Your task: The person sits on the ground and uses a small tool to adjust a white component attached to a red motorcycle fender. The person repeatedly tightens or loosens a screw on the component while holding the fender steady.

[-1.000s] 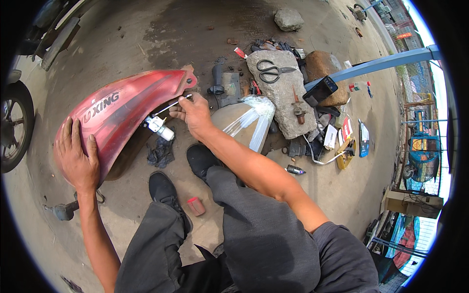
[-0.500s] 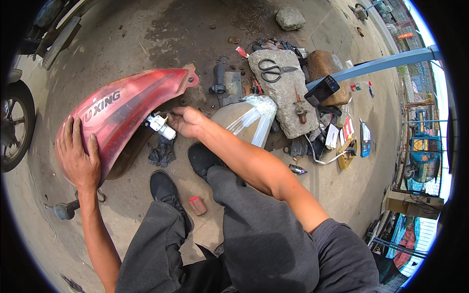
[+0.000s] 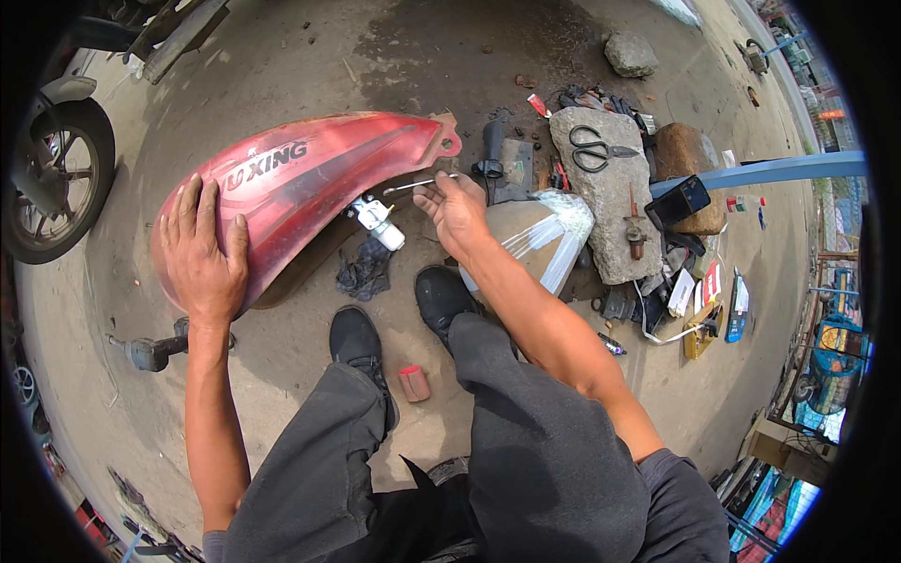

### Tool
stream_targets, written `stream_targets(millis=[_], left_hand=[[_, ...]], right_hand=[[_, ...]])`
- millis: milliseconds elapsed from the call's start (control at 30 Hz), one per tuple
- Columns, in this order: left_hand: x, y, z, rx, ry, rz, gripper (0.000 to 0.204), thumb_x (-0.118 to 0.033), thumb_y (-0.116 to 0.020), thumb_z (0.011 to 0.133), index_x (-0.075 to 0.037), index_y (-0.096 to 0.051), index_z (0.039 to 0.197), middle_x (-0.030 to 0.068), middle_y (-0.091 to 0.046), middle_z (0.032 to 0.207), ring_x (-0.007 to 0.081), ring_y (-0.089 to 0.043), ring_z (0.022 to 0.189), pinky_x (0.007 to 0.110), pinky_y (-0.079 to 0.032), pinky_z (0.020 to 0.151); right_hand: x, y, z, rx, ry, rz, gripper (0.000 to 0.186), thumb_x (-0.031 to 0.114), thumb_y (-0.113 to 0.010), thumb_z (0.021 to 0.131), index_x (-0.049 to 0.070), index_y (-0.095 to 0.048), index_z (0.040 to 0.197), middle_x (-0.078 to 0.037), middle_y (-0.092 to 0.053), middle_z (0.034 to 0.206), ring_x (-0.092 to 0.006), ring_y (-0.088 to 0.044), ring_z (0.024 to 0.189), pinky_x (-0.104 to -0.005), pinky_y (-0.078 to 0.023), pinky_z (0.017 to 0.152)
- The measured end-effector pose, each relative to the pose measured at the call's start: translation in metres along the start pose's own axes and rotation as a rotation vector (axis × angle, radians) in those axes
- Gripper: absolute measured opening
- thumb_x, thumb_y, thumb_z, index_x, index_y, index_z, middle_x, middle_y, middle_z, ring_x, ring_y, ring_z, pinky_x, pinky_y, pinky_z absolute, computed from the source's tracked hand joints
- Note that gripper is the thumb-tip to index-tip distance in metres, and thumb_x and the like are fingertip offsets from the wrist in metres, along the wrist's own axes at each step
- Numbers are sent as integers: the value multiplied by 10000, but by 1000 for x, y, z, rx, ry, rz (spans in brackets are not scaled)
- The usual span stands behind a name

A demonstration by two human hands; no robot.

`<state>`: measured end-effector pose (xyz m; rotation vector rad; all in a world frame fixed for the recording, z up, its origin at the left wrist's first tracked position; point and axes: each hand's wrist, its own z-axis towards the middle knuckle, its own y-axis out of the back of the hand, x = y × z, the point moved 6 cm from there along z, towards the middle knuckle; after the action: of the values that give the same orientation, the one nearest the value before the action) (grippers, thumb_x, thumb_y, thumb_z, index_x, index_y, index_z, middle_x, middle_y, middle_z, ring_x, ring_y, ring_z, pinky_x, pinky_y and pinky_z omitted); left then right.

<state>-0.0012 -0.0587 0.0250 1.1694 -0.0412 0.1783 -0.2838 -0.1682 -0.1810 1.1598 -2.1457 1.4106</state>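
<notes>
Ahead and to the person's left, a red tank (image 3: pixel 347 161) sits tilted, its underside mostly hidden. The left hand (image 3: pixel 208 253) lies flat on it, grip wide, covering part of its near end. The right hand (image 3: pixel 460 218) has a narrow grip, pinching a slim metal rod (image 3: pixel 413 185); the fingers hide part of it. Its tip is near a white fitting (image 3: pixel 378 223) under the tank's edge; contact is hard to judge. Below, a dark crumpled sheet (image 3: pixel 364 272) is of unclear material.
</notes>
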Motion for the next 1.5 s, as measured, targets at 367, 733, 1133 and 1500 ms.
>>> stream_targets(millis=[367,733,1133,1500], left_hand=[[3,5,-3,-20,36,-31,486,-308,-592,895,-86,-573,1327,106,-524,1413,308,-466,1310,461,-293,1127],[6,-1,-4,8,5,25,493,-336,-550,943,-79,-546,1363,111,-483,1453,300,-416,1360,447,-250,1165],[6,-2,-3,9,-26,51,497,-353,-533,955,-73,-543,1365,112,-480,1458,307,-418,1358,446,-256,1157],[5,-3,-4,0,-16,81,500,-362,-531,957,-73,-543,1365,110,-480,1457,303,-415,1361,446,-257,1155]], right_hand=[[7,-27,-14,109,138,-168,217,157,-524,1000,-27,-508,1114,-111,-621,1018,-194,-653,849,-330,-568,752],[-36,-18,8,24,-266,52,181,92,-475,985,-24,-528,1114,-129,-611,992,-206,-625,817,-328,-573,727],[-41,-6,10,-48,-290,80,130,79,-465,990,-14,-535,1046,-118,-610,934,-203,-630,785,-317,-574,698],[4,-33,-10,86,87,-128,212,104,-492,976,-40,-493,1132,-111,-631,948,-176,-655,760,-310,-575,678]])
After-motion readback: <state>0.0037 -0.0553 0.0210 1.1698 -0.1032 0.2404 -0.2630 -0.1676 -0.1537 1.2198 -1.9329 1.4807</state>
